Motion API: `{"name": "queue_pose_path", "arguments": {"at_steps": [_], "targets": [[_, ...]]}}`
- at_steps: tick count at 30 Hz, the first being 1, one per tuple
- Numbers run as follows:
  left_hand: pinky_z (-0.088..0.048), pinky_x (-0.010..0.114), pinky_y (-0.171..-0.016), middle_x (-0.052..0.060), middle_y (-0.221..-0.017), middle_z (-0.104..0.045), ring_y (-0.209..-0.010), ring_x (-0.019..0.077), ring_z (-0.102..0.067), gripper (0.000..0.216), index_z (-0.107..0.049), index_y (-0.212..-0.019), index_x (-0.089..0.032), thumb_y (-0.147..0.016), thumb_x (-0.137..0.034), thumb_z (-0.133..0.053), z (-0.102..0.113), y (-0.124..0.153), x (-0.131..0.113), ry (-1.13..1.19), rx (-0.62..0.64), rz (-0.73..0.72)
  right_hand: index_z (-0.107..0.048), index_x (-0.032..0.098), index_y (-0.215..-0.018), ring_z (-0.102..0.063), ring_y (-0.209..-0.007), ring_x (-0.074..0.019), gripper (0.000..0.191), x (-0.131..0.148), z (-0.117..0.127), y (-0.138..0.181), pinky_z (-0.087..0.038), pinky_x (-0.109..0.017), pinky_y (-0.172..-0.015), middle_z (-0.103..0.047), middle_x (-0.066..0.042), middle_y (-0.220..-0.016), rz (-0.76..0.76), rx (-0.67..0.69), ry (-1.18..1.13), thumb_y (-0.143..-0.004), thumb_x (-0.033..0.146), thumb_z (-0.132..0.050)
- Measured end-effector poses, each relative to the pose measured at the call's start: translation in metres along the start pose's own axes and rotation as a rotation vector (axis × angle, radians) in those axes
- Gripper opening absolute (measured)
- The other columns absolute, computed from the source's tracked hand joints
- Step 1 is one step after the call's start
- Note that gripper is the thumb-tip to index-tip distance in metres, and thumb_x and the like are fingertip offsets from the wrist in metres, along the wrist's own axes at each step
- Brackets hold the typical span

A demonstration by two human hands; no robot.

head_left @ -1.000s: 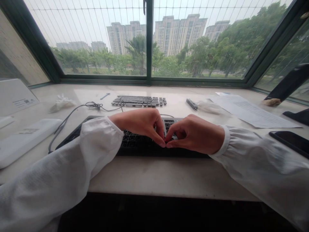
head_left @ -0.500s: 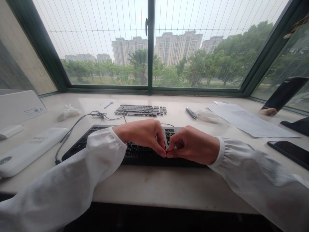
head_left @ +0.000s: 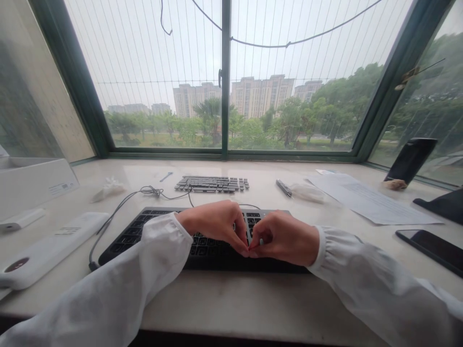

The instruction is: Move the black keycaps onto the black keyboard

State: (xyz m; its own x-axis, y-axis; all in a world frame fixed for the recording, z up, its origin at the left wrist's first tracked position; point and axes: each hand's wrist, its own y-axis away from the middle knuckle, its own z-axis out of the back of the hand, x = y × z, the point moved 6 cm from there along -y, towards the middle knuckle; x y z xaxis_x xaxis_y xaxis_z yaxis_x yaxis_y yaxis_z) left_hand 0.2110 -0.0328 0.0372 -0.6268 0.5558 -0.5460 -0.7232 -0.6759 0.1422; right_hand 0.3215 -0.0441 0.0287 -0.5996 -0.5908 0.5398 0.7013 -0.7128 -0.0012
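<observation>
A black keyboard base (head_left: 126, 238) with its keycaps off lies in front of me, a grey cable running from its back. Over its right half, my left hand (head_left: 221, 224) and my right hand (head_left: 280, 237) meet fingertip to fingertip. Both hands are closed in a pinch. Whatever lies between the fingertips is too small and too covered to name. Behind the base, loose dark keycaps (head_left: 211, 183) are laid out in keyboard order on the white sill. My hands and sleeves cover much of the base's middle.
To the left are a white box (head_left: 39, 180), a long white device (head_left: 54, 248) and a coiled grey cable (head_left: 150, 191). On the right lie a dark stick-like object (head_left: 284, 188), printed paper (head_left: 372, 197) and a phone (head_left: 432, 246). A small blue tool (head_left: 166, 177) rests near the window.
The view has tilted upward, so everything sits lower in the picture. Both hands keep their fingertips together over the keyboard base, with hardly any change in pose.
</observation>
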Motion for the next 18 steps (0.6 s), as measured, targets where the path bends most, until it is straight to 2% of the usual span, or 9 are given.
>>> {"name": "queue_pose_path", "arguments": {"at_steps": [4, 6, 8, 11, 14, 18], "targets": [[-0.033, 0.02, -0.054, -0.001, -0.066, -0.068, -0.057, 0.0081, -0.049, 0.035, -0.077, -0.08, -0.021, -0.064, -0.052, -0.073, 0.011, 0.003, 0.008, 0.0, -0.016, 0.021, -0.076, 0.015, -0.08, -0.04, -0.048, -0.0073, 0.031, -0.011, 0.013, -0.002, -0.029, -0.02, -0.045, -0.054, 0.002, -0.051, -0.037, -0.03, -0.147, -0.068, 0.042, -0.069], [-0.036, 0.021, -0.057, 0.001, -0.068, -0.069, -0.059, 0.0093, -0.052, 0.038, -0.077, -0.081, -0.019, -0.066, -0.054, -0.07, 0.021, 0.003, 0.016, -0.016, -0.104, 0.027, -0.076, 0.015, -0.081, -0.038, -0.048, -0.0073, 0.035, -0.022, 0.025, -0.004, -0.027, -0.02, -0.045, -0.05, 0.003, -0.05, -0.052, -0.121, -0.132, -0.068, 0.048, -0.069], [-0.038, 0.023, -0.061, 0.003, -0.07, -0.07, -0.062, 0.0112, -0.055, 0.039, -0.076, -0.079, -0.018, -0.067, -0.054, -0.07, 0.032, 0.002, 0.027, -0.05, -0.249, 0.051, -0.076, 0.017, -0.078, -0.036, -0.049, -0.0075, 0.037, -0.037, 0.04, -0.008, -0.026, -0.021, -0.046, -0.047, 0.004, -0.05, -0.074, -0.255, -0.023, -0.069, 0.052, -0.066], [-0.04, 0.025, -0.065, 0.005, -0.07, -0.07, -0.064, 0.0131, -0.058, 0.035, -0.076, -0.079, -0.017, -0.072, -0.05, -0.066, 0.04, 0.0, 0.048, -0.145, -0.401, 0.129, -0.077, 0.019, -0.077, -0.039, -0.052, -0.0091, 0.034, -0.062, 0.053, -0.013, -0.03, -0.023, -0.051, -0.049, 0.003, -0.053, -0.168, -0.393, 0.14, -0.07, 0.051, -0.065], [-0.04, 0.027, -0.064, 0.006, -0.071, -0.07, -0.064, 0.0145, -0.058, 0.034, -0.075, -0.076, -0.017, -0.078, -0.048, -0.059, 0.047, 0.002, 0.063, -0.323, -0.577, 0.225, -0.077, 0.021, -0.078, -0.043, -0.054, -0.0106, 0.033, -0.079, 0.057, -0.018, -0.033, -0.025, -0.055, -0.052, 0.002, -0.057, -0.209, -0.444, 0.206, -0.072, 0.05, -0.062], [-0.041, 0.027, -0.063, 0.009, -0.068, -0.068, -0.063, 0.0166, -0.058, 0.046, -0.074, -0.075, -0.016, -0.082, -0.055, -0.05, 0.048, 0.004, 0.068, -0.428, -0.641, 0.3, -0.078, 0.021, -0.084, -0.049, -0.059, -0.0121, 0.034, -0.089, 0.057, -0.024, -0.037, -0.026, -0.059, -0.057, 0.0, -0.062, -0.26, -0.442, 0.239, -0.073, 0.049, -0.061]]}}
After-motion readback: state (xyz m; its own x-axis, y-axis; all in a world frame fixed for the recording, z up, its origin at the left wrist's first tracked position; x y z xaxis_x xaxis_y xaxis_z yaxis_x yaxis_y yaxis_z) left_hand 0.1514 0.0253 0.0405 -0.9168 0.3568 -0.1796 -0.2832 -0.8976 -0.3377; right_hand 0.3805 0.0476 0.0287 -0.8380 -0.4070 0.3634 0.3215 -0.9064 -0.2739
